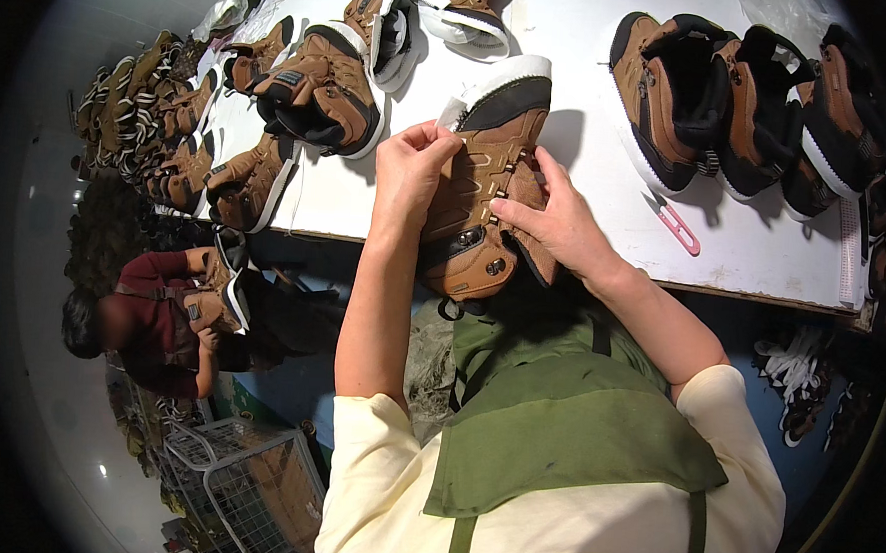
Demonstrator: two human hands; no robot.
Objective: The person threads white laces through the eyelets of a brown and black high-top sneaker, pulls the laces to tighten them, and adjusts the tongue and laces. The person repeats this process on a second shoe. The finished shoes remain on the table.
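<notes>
A brown and black hiking boot (473,178) with a white sole is held up at the near edge of the white table, toe pointing away from me. My left hand (409,170) pinches near the sole edge by the toe, where a small white piece (453,114) sticks out. With thumb and fingers, my right hand (556,214) grips the boot's other side at the lace loops. Pink-handled thread snips (678,227) lie on the table to the right of that hand.
Three similar boots (678,99) stand at the right of the table (575,43). Several more boots (323,90) lie at the left and back. Beyond the left edge, a person (161,312) holds another boot, near a wire cart (252,477). Piled shoes (132,100) stand behind.
</notes>
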